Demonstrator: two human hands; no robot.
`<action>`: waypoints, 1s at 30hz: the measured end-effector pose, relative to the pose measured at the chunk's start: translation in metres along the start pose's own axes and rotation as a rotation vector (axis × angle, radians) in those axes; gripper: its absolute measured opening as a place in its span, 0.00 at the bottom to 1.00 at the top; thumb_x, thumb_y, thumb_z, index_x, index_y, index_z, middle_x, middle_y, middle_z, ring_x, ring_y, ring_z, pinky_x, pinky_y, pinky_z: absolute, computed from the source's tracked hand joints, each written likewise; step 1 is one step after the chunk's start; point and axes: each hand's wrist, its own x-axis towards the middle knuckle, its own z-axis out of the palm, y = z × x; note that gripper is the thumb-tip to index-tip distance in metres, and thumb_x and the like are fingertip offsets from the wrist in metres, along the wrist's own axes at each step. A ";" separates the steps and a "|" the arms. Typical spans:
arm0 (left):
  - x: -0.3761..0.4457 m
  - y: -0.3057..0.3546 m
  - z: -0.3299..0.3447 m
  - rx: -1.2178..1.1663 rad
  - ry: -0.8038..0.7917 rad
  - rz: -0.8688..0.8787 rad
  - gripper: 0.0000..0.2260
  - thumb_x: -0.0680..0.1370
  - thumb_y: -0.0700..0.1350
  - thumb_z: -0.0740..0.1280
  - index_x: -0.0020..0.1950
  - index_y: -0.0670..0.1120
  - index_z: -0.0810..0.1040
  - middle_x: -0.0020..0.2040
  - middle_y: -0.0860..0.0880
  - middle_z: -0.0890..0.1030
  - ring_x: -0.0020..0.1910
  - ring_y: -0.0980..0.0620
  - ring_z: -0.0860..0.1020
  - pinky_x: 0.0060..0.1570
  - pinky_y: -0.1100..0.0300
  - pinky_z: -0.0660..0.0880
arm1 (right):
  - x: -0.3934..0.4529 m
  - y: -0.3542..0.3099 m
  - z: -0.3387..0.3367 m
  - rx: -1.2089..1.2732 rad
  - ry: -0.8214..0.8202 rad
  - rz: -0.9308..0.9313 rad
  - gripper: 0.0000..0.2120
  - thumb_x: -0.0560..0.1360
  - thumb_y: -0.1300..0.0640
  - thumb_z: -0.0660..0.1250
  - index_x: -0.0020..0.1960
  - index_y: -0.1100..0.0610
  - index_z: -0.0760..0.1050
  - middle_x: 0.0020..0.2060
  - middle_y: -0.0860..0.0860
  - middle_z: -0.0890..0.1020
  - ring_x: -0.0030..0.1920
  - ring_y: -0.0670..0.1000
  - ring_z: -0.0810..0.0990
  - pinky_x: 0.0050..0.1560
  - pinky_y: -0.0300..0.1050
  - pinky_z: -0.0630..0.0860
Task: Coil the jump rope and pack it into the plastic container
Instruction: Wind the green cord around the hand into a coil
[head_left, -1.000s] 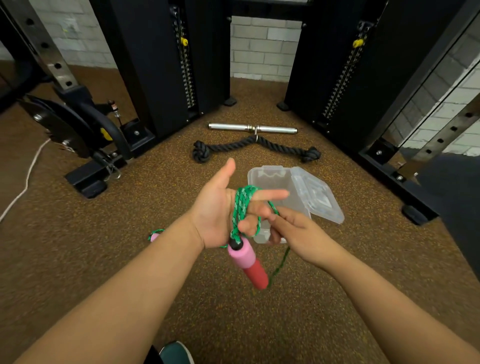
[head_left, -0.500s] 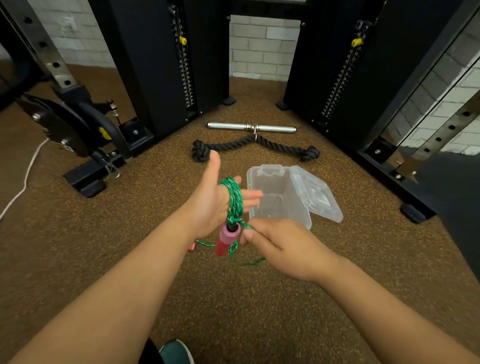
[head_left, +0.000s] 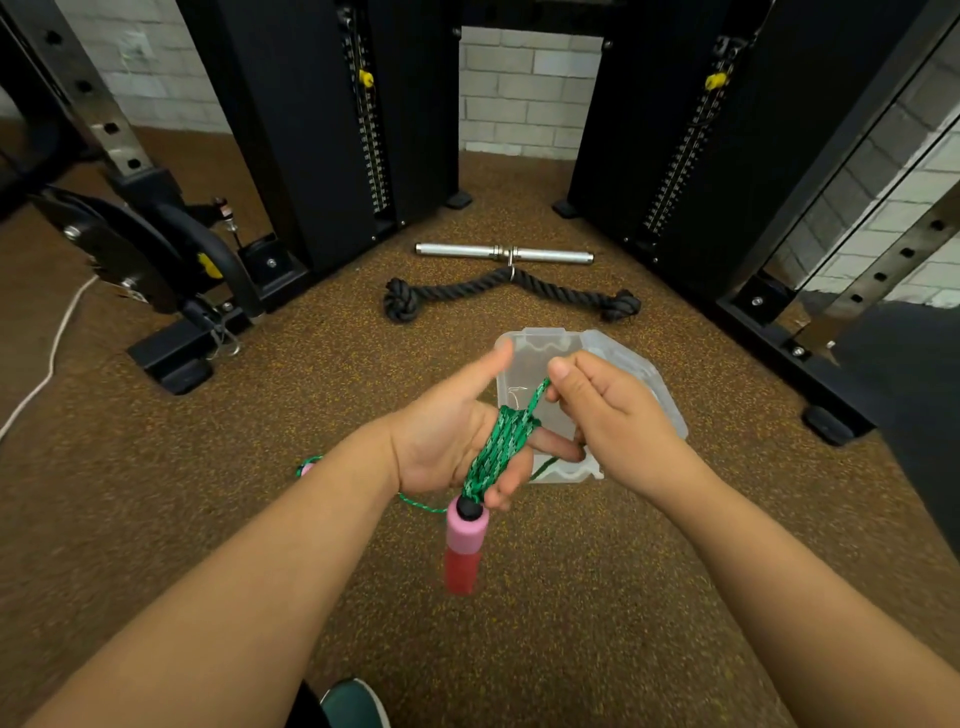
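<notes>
The green jump rope (head_left: 498, 447) is wound in several turns around the fingers of my left hand (head_left: 447, 441), palm up, thumb raised. One pink and red handle (head_left: 464, 545) hangs below that hand. My right hand (head_left: 605, 410) pinches a strand of the rope just above the coil, over the container. The clear plastic container (head_left: 530, 353) lies open on the floor behind both hands, its lid (head_left: 670, 405) folded out to the right. A loose length of rope trails left to the other handle (head_left: 306, 467), mostly hidden by my left forearm.
A chrome bar (head_left: 504, 253) and a black knotted rope attachment (head_left: 509, 291) lie on the brown speckled floor beyond the container. Black weight-stack columns (head_left: 322, 130) stand left and right, a machine base (head_left: 171, 353) at left, a white cord (head_left: 47, 364) at far left. My shoe (head_left: 356, 706) shows at the bottom.
My right hand has risen from below the left hand to above the coil, carrying the rope up over the fingers. The hanging handle has swung lower.
</notes>
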 end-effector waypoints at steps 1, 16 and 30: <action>0.000 0.000 0.000 0.012 -0.017 0.010 0.37 0.76 0.68 0.47 0.47 0.41 0.85 0.24 0.49 0.74 0.23 0.53 0.73 0.36 0.56 0.71 | 0.002 0.004 -0.001 -0.061 0.020 -0.018 0.15 0.79 0.49 0.58 0.39 0.56 0.73 0.30 0.43 0.72 0.29 0.41 0.72 0.33 0.41 0.73; -0.003 0.000 0.003 -0.264 0.260 0.290 0.16 0.76 0.51 0.60 0.36 0.46 0.83 0.20 0.52 0.72 0.20 0.55 0.72 0.26 0.63 0.72 | -0.001 0.048 0.002 0.017 -0.018 0.101 0.15 0.80 0.50 0.57 0.38 0.46 0.78 0.26 0.45 0.66 0.30 0.48 0.65 0.36 0.47 0.66; 0.001 0.007 -0.009 -0.564 0.503 0.444 0.24 0.82 0.54 0.51 0.70 0.39 0.69 0.62 0.39 0.80 0.60 0.45 0.80 0.62 0.53 0.73 | -0.022 0.048 0.020 -0.376 -0.265 -0.029 0.12 0.79 0.46 0.58 0.42 0.49 0.76 0.27 0.43 0.74 0.28 0.42 0.70 0.33 0.41 0.67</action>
